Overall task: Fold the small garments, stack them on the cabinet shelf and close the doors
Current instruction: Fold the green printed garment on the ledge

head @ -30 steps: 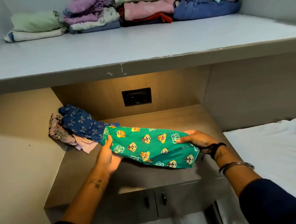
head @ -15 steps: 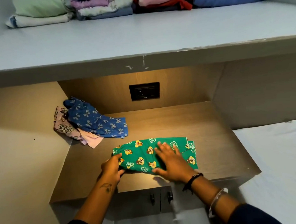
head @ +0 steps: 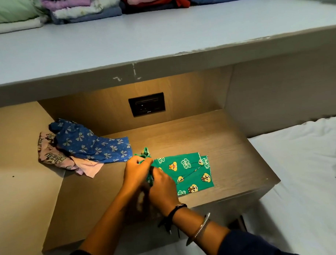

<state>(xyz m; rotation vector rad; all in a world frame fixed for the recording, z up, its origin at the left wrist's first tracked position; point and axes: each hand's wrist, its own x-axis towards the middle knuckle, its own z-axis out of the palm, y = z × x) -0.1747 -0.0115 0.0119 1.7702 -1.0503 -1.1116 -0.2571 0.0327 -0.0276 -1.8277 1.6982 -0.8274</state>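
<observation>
Gripping the near-left end of the green garment (head: 191,172), both hands are right on top of it. The left hand (head: 137,171) has its grip closed round a bunched-up tuft of the green cloth, lifted a little off the table (head: 231,159). The right hand (head: 162,187) sits just beside it, knuckles up, fingers curled into the same bunched end. There's blur between the two wrists, so its grip looks closed on the fabric, though the fingertips themselves are hidden.

The rest of the green garment lies flat on the wooden table, spread to the right of the hands, cartoon print up, with a second layer peeking out along its far right edge. Off to the left, against the side wall, a blue garment (head: 91,145) with pale bows lies crumpled over a pink garment (head: 54,160). Both are apart from the green one, the blue hem ending near the left hand.

A dark socket (head: 147,104) is set in the back panel. Above, the pale upper shelf (head: 160,36) carries folded clothes (head: 87,10) along its back edge. A white bed (head: 302,170) fills the right side. The right wrist shows a black band (head: 175,209) and a silver bracelet (head: 202,226).
</observation>
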